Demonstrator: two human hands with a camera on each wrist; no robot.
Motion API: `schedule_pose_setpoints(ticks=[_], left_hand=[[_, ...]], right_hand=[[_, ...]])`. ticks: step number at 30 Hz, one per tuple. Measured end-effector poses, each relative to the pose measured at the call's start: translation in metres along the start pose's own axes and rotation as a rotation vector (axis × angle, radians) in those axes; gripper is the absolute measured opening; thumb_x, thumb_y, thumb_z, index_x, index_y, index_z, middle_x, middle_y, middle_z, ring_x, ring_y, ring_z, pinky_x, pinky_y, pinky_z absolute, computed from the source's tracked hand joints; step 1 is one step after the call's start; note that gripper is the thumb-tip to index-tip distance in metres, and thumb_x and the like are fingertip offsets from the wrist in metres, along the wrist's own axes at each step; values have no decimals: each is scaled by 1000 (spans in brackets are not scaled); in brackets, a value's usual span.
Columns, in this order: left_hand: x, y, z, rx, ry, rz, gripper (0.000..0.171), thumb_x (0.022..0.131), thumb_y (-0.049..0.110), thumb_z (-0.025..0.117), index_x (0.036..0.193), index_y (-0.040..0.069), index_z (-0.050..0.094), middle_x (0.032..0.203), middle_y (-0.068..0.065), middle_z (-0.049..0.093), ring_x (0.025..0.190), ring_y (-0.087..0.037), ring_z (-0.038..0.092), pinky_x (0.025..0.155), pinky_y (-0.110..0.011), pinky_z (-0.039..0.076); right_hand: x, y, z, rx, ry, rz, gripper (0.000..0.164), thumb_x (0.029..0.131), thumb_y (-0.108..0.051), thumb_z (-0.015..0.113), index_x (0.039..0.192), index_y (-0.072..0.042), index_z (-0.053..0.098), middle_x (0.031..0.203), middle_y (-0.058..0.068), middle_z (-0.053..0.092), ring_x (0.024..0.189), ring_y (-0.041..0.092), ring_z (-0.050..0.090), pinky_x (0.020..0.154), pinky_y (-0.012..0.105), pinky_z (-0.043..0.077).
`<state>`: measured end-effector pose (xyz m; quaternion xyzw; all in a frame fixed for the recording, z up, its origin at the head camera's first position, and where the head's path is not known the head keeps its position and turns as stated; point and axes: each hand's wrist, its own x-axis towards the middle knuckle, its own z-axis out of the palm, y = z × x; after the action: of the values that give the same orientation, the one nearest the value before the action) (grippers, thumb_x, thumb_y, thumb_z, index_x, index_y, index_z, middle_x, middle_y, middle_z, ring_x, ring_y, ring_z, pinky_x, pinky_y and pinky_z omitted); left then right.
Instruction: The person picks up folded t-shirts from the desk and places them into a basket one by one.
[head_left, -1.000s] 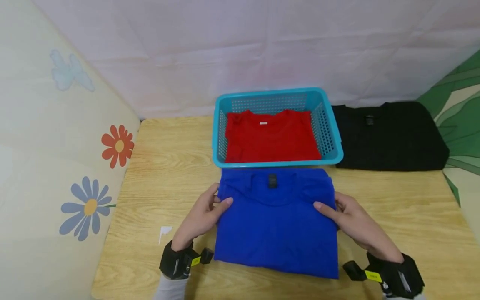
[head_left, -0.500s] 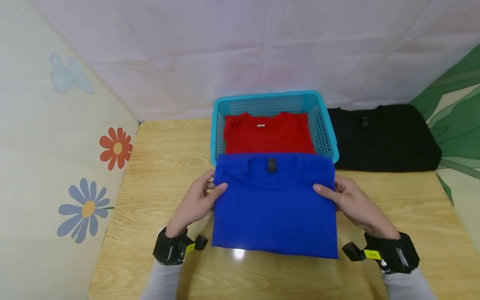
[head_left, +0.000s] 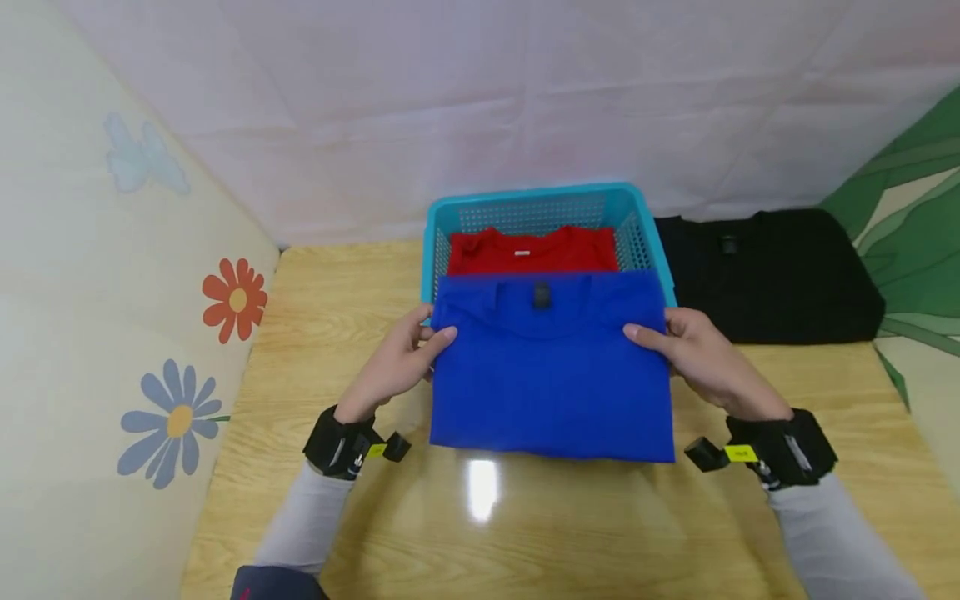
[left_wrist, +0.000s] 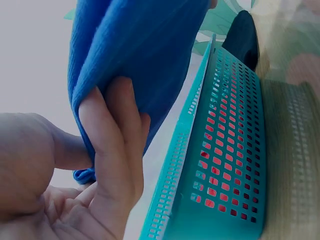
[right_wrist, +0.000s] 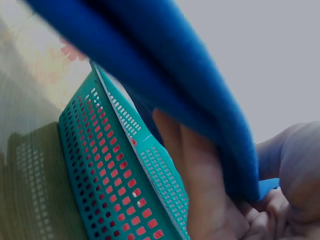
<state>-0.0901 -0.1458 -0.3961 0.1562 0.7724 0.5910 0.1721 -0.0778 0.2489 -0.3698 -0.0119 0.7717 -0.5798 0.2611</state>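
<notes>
A folded blue T-shirt [head_left: 551,375] is held up off the table, its collar and dark label at the far edge. My left hand [head_left: 397,357] pinches its left side, thumb on top and fingers beneath, as the left wrist view [left_wrist: 112,135] confirms. On the opposite side my right hand [head_left: 701,358] grips it the same way. The shirt's far part hangs over the near rim of a turquoise plastic basket [head_left: 525,200]. Inside that basket lies a folded red T-shirt [head_left: 517,262], its near part hidden beneath the blue one.
A folded black T-shirt [head_left: 772,283] lies on the table right of the basket. The wooden table [head_left: 570,533] meets a pale cloth backdrop behind the basket and a wall with painted flowers [head_left: 235,300] on the left.
Both hands have lifted the blue T-shirt off the table and carried it forward from in front of the basket to over its near rim, covering part of the red shirt.
</notes>
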Motion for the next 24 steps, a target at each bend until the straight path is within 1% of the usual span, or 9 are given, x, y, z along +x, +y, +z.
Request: schedule_pose_setpoints(ticks=[4,6,7,10,13,17,19,21,24], left_hand=[[16,4,-6,2,-17,-6,32,105,25,51,135,16,50,91,-15,72,66,-23,68,54,-44,58],[23,6,-8,-13,-23,-11,32,105,25,51,136,15,50,92,-13,72,68,-22,69,55,-43,58],[26,6,-9,-24,-28,-15,32,105,25,51,136,15,50,88,-11,71,66,-21,67,55,-43,58],[36,5,-11,-63,-35,-29,31,105,24,50,135,14,51,71,-5,61,57,-16,59,54,-38,57],[46,4,-12,-103,-37,-61,31,105,24,50,134,12,50,63,-3,53,51,-15,52,54,-33,56],[59,3,-16,-127,-15,-97,33,105,22,50,135,9,48,73,-5,66,56,-15,61,55,-32,57],[66,3,-20,-131,-6,-115,33,105,22,50,135,8,48,78,-6,69,59,-15,64,56,-32,58],[72,4,-23,-127,-4,-128,34,106,22,50,136,8,47,79,-5,69,60,-15,65,57,-31,58],[79,5,-28,-120,-13,-149,38,106,24,49,141,9,44,70,-1,60,57,-13,59,58,-31,58]], right_hand=[[11,-6,-10,-53,7,26,67,101,-45,54,144,5,43,137,22,60,106,20,72,88,43,59],[18,-9,-15,-68,6,31,68,101,-47,53,144,4,43,141,26,55,107,21,71,89,44,58],[21,-11,-18,-73,4,37,69,101,-47,53,145,4,42,142,27,54,107,22,71,89,45,58],[31,-15,-23,-54,4,55,71,100,-48,55,146,4,41,143,26,54,107,24,71,88,47,58],[41,-20,-28,-45,11,69,73,99,-48,56,146,5,40,141,24,56,105,25,72,87,48,59],[53,-26,-33,-73,25,56,73,98,-49,56,146,5,42,140,24,57,104,24,72,86,47,59],[58,-29,-36,-86,34,51,70,99,-48,56,143,5,45,139,23,58,103,23,72,86,46,59],[63,-33,-38,-104,45,44,67,99,-47,56,140,5,48,135,21,62,101,21,73,86,44,60],[69,-39,-41,-123,57,40,63,99,-46,56,136,5,52,126,18,68,96,22,74,84,43,60]])
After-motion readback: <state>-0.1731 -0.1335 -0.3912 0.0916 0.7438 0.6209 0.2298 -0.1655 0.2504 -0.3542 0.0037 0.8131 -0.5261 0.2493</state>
